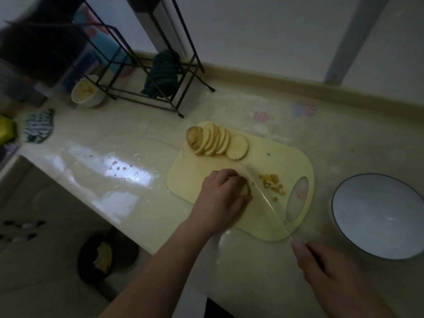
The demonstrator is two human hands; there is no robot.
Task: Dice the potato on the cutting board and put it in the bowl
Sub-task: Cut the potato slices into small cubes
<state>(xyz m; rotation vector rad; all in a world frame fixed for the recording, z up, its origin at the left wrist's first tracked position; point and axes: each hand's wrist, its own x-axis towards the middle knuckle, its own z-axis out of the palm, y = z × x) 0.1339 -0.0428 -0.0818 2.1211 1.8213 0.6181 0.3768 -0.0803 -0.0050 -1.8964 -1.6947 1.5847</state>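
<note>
A pale yellow cutting board point(286, 164) lies on the counter. At its far end a row of round potato slices point(218, 142) leans against the potato's end piece. My left hand point(220, 196) holds a small stack of potato point(246, 191) with curled fingers near the board's front edge. My right hand point(325, 267) grips the handle of a long knife point(259, 188), whose blade runs just right of that stack. A small heap of diced potato point(271, 182) lies right of the blade. A white bowl with a dark rim point(376, 216) stands to the right of the board and holds nothing.
A black wire rack point(146, 72) with a dark cloth hung on it stands at the back left. A small white bowl of pale food point(87, 91) sits beside it. A patterned cloth point(39, 125) lies at the counter's left end. A dark bin point(105, 255) stands on the floor below.
</note>
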